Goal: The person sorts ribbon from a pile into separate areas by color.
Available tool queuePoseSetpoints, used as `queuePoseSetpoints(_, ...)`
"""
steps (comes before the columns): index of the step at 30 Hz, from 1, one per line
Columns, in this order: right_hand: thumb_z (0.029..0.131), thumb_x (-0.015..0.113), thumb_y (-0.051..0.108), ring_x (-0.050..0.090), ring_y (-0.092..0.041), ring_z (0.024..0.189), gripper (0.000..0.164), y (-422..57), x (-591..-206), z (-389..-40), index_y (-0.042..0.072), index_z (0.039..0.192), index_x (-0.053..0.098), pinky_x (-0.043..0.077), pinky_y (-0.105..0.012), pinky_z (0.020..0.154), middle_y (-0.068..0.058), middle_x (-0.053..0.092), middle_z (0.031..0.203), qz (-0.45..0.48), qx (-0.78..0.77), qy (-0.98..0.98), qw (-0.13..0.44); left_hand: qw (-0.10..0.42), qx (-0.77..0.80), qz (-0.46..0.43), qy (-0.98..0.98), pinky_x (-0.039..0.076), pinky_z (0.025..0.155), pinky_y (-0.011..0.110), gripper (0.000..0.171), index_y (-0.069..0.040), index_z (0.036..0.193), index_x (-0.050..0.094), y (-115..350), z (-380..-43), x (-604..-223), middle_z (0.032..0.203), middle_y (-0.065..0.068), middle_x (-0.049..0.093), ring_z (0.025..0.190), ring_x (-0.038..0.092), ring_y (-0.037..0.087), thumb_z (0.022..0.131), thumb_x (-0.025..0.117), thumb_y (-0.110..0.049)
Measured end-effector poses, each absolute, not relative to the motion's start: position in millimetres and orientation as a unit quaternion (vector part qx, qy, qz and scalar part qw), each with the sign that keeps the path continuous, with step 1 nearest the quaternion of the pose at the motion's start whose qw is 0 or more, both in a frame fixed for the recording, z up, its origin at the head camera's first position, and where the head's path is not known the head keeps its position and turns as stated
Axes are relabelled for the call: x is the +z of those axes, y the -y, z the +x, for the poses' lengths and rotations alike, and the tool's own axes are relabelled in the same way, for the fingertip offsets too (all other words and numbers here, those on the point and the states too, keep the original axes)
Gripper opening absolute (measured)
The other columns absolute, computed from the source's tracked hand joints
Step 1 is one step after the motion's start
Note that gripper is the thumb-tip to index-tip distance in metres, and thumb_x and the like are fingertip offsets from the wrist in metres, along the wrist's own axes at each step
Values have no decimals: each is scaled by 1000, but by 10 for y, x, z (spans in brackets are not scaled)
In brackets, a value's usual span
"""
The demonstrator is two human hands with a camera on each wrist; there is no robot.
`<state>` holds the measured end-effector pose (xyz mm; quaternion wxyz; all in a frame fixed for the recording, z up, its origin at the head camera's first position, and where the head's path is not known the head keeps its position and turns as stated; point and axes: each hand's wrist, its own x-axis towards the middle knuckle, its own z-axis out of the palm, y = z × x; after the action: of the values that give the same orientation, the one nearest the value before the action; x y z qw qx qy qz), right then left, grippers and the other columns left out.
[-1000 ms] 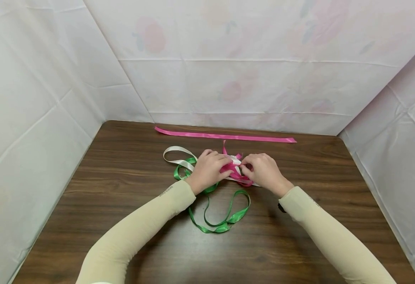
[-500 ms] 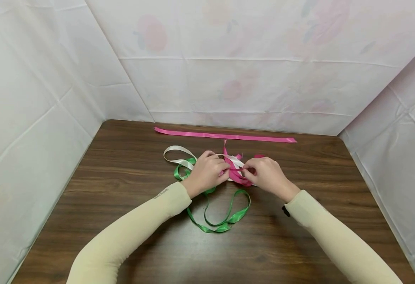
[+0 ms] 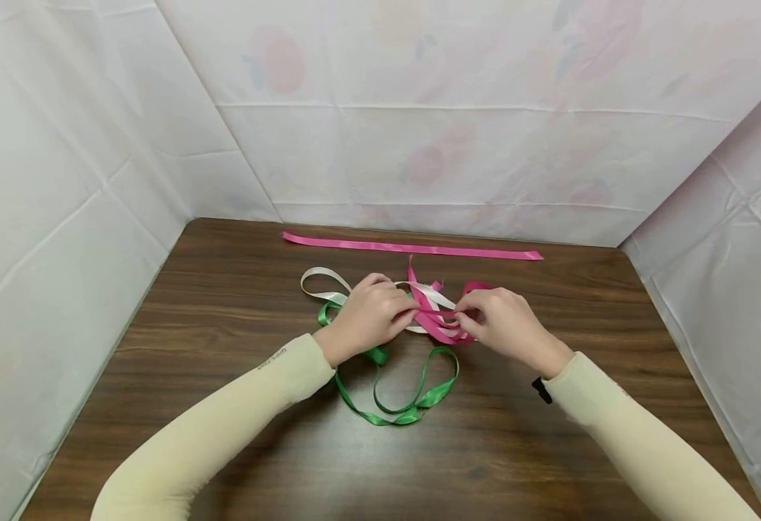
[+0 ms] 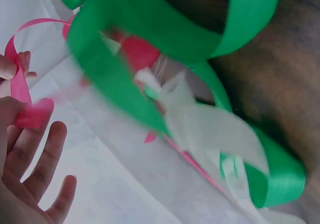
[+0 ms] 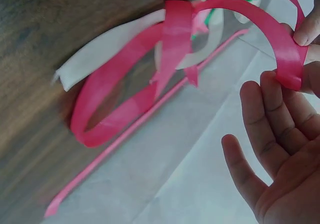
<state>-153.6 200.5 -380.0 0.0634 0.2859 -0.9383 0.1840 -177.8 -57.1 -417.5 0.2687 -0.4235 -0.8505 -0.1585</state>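
Note:
A tangle of pink, white and green satin ribbons lies mid-table in the head view. My left hand (image 3: pixel 369 315) pinches the pink ribbon (image 3: pixel 434 312) between thumb and forefinger. From the other side my right hand (image 3: pixel 509 323) pinches the same pink ribbon, a short stretch of it running between the hands. In the right wrist view, the held pink ribbon (image 5: pixel 290 67) bends over the fingertips and arcs back into the tangle. The white ribbon (image 4: pixel 220 131) and the green ribbon (image 4: pixel 287 176) loop together in the left wrist view, partly blurred. Part of the tangle is hidden under my left hand.
A separate straight pink ribbon (image 3: pixel 413 250) lies along the back of the brown wooden table (image 3: pixel 224 376). Green ribbon loops (image 3: pixel 438 394) reach toward the front. Pale cloth walls (image 3: pixel 485 159) close in the back and both sides.
My hands have drawn apart, left hand leftward and right hand rightward, stretching pink ribbon between them. More of the tangle shows in the gap. The straight ribbon at the back stays in place.

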Motion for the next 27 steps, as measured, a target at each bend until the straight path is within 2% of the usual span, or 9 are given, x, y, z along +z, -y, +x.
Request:
queuePoseSetpoints(12, 90, 75, 11, 61, -5, 69, 5, -2050, -3513, -1426, 14, 91, 78, 49, -25, 61, 7, 73, 80, 292, 184, 936, 73, 282, -182, -433, 836, 55, 95, 38, 5, -18, 93, 82, 696, -1715, -3893, 82, -7, 79, 77, 71, 12, 90, 78, -19)
queuePoseSetpoints(27, 87, 74, 7, 59, -6, 66, 9, -2108, -3358, -1393, 16, 89, 78, 47, -26, 58, 9, 71, 78, 304, 191, 922, 145, 304, -214, -425, 825, 55, 92, 39, 6, -16, 94, 83, 798, -1683, -3655, 81, -5, 79, 75, 71, 13, 89, 80, -17)
